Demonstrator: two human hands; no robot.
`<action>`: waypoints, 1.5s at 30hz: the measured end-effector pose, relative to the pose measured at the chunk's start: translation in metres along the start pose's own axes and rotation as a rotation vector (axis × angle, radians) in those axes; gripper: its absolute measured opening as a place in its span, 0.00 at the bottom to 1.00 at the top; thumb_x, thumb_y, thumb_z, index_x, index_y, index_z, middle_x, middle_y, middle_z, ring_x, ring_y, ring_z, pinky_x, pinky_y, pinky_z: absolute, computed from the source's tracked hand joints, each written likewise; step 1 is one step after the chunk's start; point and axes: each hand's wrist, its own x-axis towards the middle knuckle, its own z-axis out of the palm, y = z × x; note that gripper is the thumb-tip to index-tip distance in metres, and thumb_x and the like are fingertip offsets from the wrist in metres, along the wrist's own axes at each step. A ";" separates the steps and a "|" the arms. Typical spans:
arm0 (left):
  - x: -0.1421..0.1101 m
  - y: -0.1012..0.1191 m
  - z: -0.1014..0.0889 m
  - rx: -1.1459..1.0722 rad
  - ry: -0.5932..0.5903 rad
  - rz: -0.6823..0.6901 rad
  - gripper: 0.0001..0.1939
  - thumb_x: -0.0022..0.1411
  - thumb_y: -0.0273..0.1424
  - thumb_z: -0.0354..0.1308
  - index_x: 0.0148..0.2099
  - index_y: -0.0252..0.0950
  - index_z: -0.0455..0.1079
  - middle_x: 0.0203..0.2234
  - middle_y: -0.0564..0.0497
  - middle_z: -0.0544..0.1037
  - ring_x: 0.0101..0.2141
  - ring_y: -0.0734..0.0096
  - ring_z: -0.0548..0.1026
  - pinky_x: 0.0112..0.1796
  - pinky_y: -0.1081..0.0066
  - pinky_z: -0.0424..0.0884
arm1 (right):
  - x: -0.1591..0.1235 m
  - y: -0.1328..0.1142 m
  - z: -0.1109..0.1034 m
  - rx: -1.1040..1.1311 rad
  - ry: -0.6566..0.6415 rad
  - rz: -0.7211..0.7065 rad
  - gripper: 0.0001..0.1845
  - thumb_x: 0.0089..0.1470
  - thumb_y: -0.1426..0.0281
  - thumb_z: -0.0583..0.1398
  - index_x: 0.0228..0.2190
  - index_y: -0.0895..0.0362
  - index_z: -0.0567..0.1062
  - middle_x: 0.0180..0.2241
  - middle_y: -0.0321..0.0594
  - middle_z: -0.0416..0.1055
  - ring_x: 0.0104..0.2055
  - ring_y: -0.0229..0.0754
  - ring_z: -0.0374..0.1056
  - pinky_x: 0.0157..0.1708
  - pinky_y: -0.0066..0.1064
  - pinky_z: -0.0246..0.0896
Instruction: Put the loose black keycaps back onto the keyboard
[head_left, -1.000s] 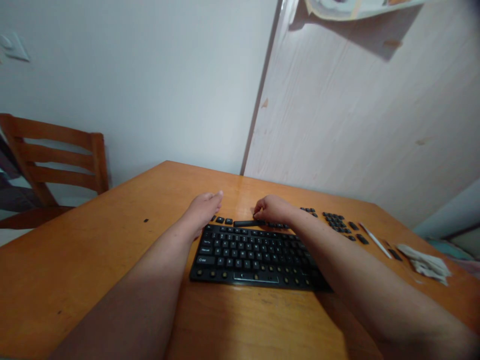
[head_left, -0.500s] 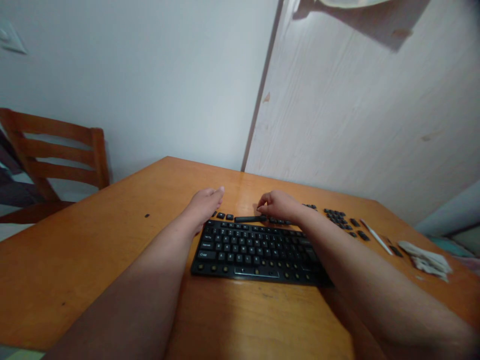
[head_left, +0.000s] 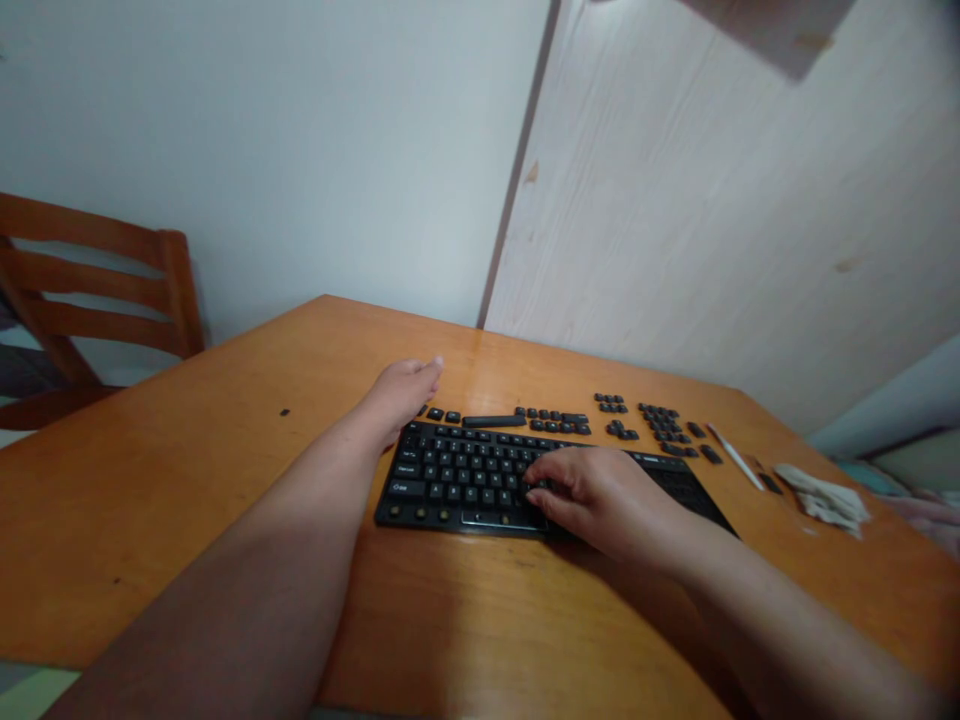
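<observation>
A black keyboard [head_left: 465,465] lies on the wooden table, with keycaps on its upper rows and bare key posts along its front row. My right hand [head_left: 600,490] is over the middle of the keyboard, thumb and forefinger pinched around what looks like a small black keycap, mostly hidden by the fingertips. Resting by the keyboard's back left corner, my left hand [head_left: 405,392] is loosely open with nothing seen in it; its thumb points forward and its other fingers are partly hidden. Behind the keyboard lie a long space bar [head_left: 493,421] and loose keycaps [head_left: 561,426] in rows.
More loose keycaps [head_left: 661,425] lie to the back right, beside a white pen-like stick [head_left: 735,457] and a crumpled pale cloth [head_left: 821,498]. A small dark piece [head_left: 284,412] lies on the left of the table. A wooden chair [head_left: 97,290] stands beyond the left edge.
My right hand has come back from the loose keycaps behind the keyboard and down onto its middle. My left hand stays at the back left corner. The view has tilted slightly downward.
</observation>
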 end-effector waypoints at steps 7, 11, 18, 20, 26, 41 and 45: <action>0.000 0.000 -0.001 -0.016 0.004 -0.010 0.22 0.57 0.51 0.57 0.30 0.35 0.70 0.29 0.44 0.78 0.31 0.63 0.74 0.34 0.66 0.66 | -0.007 -0.001 0.015 -0.015 0.025 -0.016 0.09 0.60 0.67 0.58 0.39 0.52 0.78 0.35 0.36 0.77 0.38 0.40 0.71 0.38 0.29 0.58; 0.000 -0.001 -0.001 -0.018 -0.004 -0.008 0.22 0.57 0.51 0.57 0.31 0.35 0.70 0.30 0.44 0.78 0.31 0.63 0.74 0.34 0.67 0.66 | -0.007 -0.004 0.016 -0.035 0.034 -0.025 0.08 0.60 0.67 0.58 0.38 0.53 0.78 0.35 0.36 0.77 0.36 0.39 0.70 0.37 0.29 0.57; 0.000 0.001 0.000 0.017 -0.014 -0.005 0.22 0.58 0.50 0.56 0.31 0.35 0.69 0.30 0.45 0.78 0.30 0.64 0.73 0.32 0.68 0.65 | -0.006 -0.009 0.015 -0.082 0.047 -0.047 0.08 0.61 0.69 0.57 0.35 0.53 0.77 0.33 0.35 0.76 0.35 0.38 0.69 0.36 0.28 0.57; 0.000 0.001 0.000 0.024 -0.013 -0.002 0.21 0.59 0.50 0.55 0.31 0.35 0.69 0.29 0.45 0.77 0.30 0.64 0.73 0.32 0.68 0.65 | -0.006 -0.010 0.015 -0.094 0.050 -0.043 0.08 0.61 0.69 0.57 0.35 0.53 0.77 0.33 0.35 0.76 0.36 0.39 0.69 0.36 0.28 0.57; -0.002 0.002 -0.001 0.030 -0.010 0.000 0.21 0.58 0.49 0.56 0.30 0.35 0.69 0.29 0.45 0.77 0.29 0.65 0.73 0.31 0.68 0.65 | -0.008 -0.015 0.016 -0.142 0.052 -0.033 0.08 0.61 0.69 0.57 0.35 0.53 0.77 0.33 0.35 0.75 0.35 0.40 0.70 0.36 0.30 0.58; 0.002 -0.004 -0.001 0.064 -0.011 0.012 0.23 0.58 0.52 0.55 0.31 0.35 0.70 0.30 0.44 0.78 0.29 0.64 0.73 0.30 0.68 0.64 | -0.006 -0.021 0.021 -0.288 0.065 -0.022 0.12 0.59 0.72 0.55 0.25 0.55 0.72 0.27 0.35 0.73 0.29 0.38 0.66 0.30 0.31 0.52; 0.003 -0.005 -0.001 0.094 -0.010 0.018 0.24 0.59 0.52 0.54 0.32 0.35 0.71 0.30 0.44 0.78 0.29 0.64 0.73 0.30 0.67 0.64 | -0.007 -0.023 0.025 -0.329 0.071 -0.030 0.08 0.54 0.73 0.58 0.23 0.55 0.70 0.26 0.35 0.72 0.28 0.38 0.65 0.29 0.32 0.50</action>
